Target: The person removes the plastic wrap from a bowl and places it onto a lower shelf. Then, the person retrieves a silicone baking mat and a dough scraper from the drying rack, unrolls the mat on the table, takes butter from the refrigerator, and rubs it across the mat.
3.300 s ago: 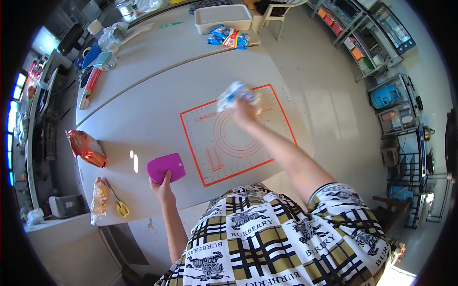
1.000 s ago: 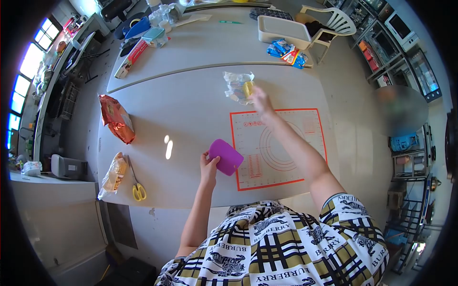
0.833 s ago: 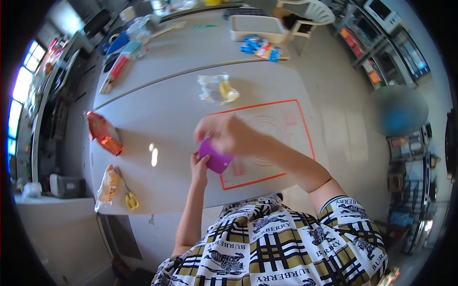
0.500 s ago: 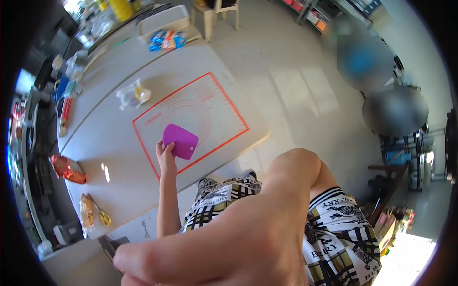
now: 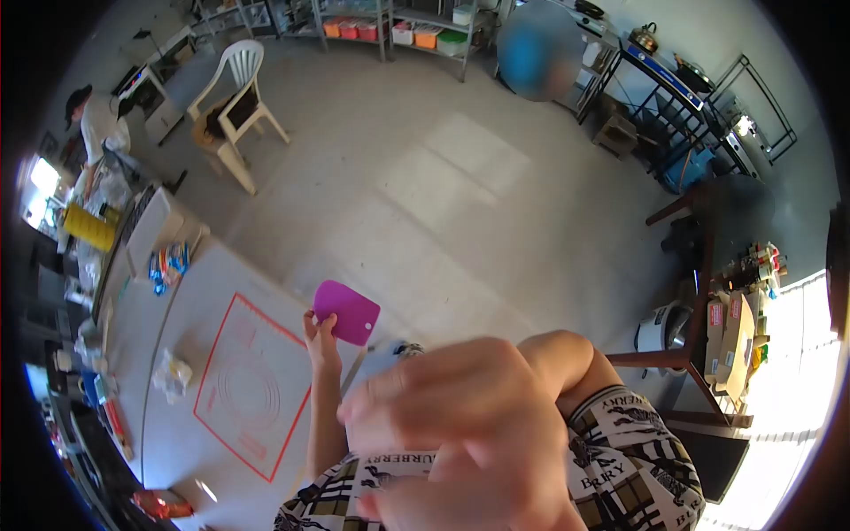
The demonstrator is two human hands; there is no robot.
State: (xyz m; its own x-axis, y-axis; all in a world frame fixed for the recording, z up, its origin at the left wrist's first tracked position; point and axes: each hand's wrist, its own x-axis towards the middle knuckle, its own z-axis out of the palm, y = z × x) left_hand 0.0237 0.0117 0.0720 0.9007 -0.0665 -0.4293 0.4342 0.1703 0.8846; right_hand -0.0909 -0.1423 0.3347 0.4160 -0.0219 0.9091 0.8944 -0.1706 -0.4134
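My left hand (image 5: 324, 341) grips a purple dough scraper (image 5: 347, 312) by its lower left edge, out past the side of the table. The scraper is flat, with rounded corners and a small hole near one corner. Close to the camera, my right hand (image 5: 469, 425) is raised and somewhat blurred. Its fingers are loosely bent, the thumb stands apart from them, and nothing shows between them. On the table to the left lies a clear baking mat (image 5: 252, 389) with a red border and printed circles.
The white table (image 5: 168, 434) bears a crumpled clear plastic bag (image 5: 172, 375), blue packets (image 5: 168, 265) and a red bag (image 5: 161, 504). A white plastic chair (image 5: 239, 106) stands beyond it. One person (image 5: 102, 133) is at the far left, another (image 5: 536, 53) at the back. A wooden table (image 5: 651, 358) is at right.
My view has swung to the right, so the table and mat sit further left. The scraper, still in my left hand, is now beyond the table edge. My right hand's fingers have come into view.
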